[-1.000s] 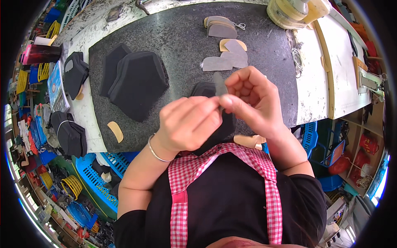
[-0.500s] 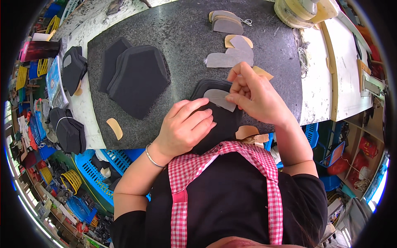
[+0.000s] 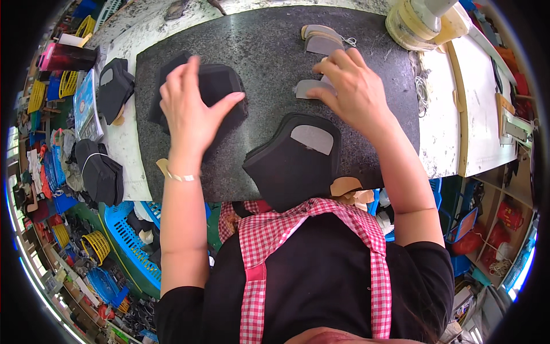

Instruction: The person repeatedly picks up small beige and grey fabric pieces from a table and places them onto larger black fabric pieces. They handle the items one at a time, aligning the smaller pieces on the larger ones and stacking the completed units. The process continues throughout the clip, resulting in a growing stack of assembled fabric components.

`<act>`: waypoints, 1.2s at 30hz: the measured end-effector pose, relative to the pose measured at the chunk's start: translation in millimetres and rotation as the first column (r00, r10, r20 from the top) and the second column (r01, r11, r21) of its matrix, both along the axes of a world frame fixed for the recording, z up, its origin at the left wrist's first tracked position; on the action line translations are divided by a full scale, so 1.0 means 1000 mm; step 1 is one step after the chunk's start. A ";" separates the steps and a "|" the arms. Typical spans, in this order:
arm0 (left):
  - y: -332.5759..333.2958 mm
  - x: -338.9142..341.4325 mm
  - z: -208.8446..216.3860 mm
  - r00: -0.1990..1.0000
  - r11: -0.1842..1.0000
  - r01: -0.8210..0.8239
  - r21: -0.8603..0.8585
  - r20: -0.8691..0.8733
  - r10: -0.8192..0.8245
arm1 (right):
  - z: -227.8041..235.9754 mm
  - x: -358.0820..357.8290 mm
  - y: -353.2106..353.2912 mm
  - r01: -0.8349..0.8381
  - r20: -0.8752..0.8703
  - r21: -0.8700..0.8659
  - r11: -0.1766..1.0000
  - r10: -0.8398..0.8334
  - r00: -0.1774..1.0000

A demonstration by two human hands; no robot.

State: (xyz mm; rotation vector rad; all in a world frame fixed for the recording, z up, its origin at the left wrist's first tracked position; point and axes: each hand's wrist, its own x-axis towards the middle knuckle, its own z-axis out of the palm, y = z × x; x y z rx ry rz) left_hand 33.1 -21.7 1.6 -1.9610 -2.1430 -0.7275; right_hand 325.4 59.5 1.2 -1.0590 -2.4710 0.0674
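My left hand (image 3: 188, 106) is over the left stack of black cut pieces (image 3: 220, 86), its fingers spread and the thumb stretched out to the right. Whether it touches the top piece, I cannot tell. At the upper right, my right hand (image 3: 352, 86) is bent over thin grey patches (image 3: 309, 88). Its thumb tip lies at a patch, with a gap between thumb and forefinger. Between the hands, near the table's front edge, sits another stack of black pieces (image 3: 292, 163). A rounded grey patch (image 3: 312, 139) lies on its top piece.
More tan and grey patches (image 3: 323, 41) lie beyond my right hand. A pale tub (image 3: 413, 26) stands at the far right corner of the dark board (image 3: 269, 57). Tied black pieces (image 3: 98, 172) are at the left, above a blue basket (image 3: 129, 241). Tan scraps (image 3: 346, 186) lie at the front edge.
Both hands have left the middle stack. My left hand went left to the other stack and spread its fingers; my right hand went farther out to the grey patches.
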 end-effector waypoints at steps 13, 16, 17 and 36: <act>-0.002 -0.026 0.015 0.919 0.939 0.144 0.311 0.310 -0.244 | -0.003 0.018 -0.002 -0.067 -0.241 -0.255 0.965 0.004 0.971; -0.018 0.025 0.048 0.791 0.949 0.234 0.209 0.527 -0.311 | 0.007 0.031 0.002 -0.009 -0.314 -0.409 0.913 -0.131 0.940; -0.021 0.049 0.052 0.800 0.923 0.323 0.207 0.461 -0.383 | 0.012 0.032 -0.001 0.045 -0.299 -0.451 0.891 -0.198 0.934; -0.040 0.090 0.022 0.308 0.846 0.521 -0.110 0.949 -0.067 | 0.024 -0.009 -0.056 -0.275 -0.390 0.005 0.961 0.255 0.885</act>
